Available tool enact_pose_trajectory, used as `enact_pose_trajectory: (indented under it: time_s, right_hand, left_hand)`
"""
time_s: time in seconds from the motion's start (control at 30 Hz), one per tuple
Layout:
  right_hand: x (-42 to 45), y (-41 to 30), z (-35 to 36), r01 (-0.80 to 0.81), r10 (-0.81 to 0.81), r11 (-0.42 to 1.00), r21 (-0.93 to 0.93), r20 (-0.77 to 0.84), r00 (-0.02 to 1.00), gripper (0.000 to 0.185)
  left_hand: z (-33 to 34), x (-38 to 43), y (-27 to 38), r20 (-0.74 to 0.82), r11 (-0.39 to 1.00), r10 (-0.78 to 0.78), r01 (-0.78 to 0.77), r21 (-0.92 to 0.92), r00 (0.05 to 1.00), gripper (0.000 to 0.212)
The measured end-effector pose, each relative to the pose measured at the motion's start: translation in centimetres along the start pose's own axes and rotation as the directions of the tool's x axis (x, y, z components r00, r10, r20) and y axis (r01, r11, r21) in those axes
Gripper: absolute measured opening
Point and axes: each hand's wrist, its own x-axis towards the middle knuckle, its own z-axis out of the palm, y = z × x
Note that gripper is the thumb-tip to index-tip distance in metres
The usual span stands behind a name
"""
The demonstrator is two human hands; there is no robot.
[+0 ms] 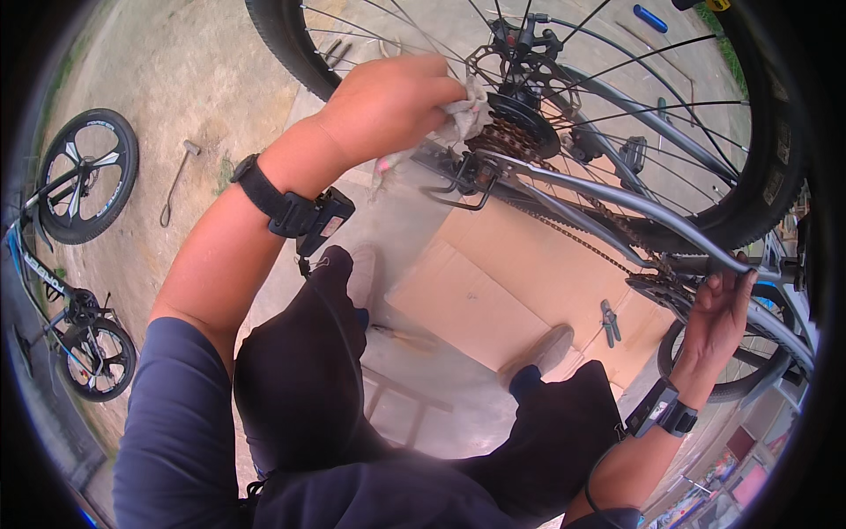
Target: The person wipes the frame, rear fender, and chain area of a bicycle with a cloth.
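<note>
My left hand [396,99] pinches a crumpled, stained cloth rag [468,114] against the rear cassette [507,139] of a bicycle; part of the rag hangs below it. The cassette looks brown, and a brown chain [575,241] runs from it towards the chainring [651,287]. Just below the cassette is the rear derailleur [469,173]. My right hand [717,311] is at the grey frame tube near the crank, its fingertips and thumb around the tube. The spoked rear wheel with its black tire [770,159] and a brake disc [486,66] stands behind the cassette.
Flattened cardboard [462,291] lies under the bicycle, with green-handled pliers [609,324] on it. At the left, a second bicycle [56,284] lies near a hammer-like tool [178,178]. A blue cylindrical object [650,18] is on the ground at the top. My shoes are beside the cardboard's edges.
</note>
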Motion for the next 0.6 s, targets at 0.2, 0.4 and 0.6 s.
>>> enact_pose_trajectory:
  time_s: [0.2, 0.4, 0.6]
  right_hand:
    - [0.2, -0.2, -0.8, 0.020, -0.020, 1.000, -0.015, 0.022, 1.000, 0.039]
    - [0.5, 0.0, -1.4, 0.017, -0.018, 1.000, 0.002, 0.043, 0.999, 0.039]
    - [0.3, 0.0, -1.2, 0.021, -0.022, 0.999, 0.024, 0.050, 0.999, 0.039]
  left_hand:
    - [-0.6, -1.5, -1.6, 0.377, 0.959, -0.224, 0.135, 0.248, 0.899, 0.024]
    - [-0.2, 0.2, 0.1, 0.126, 0.984, -0.175, 0.171, 0.045, 0.976, 0.020]
    - [0.1, 1.3, 1.3, 0.134, 0.985, -0.168, 0.171, -0.006, 0.977, 0.020]
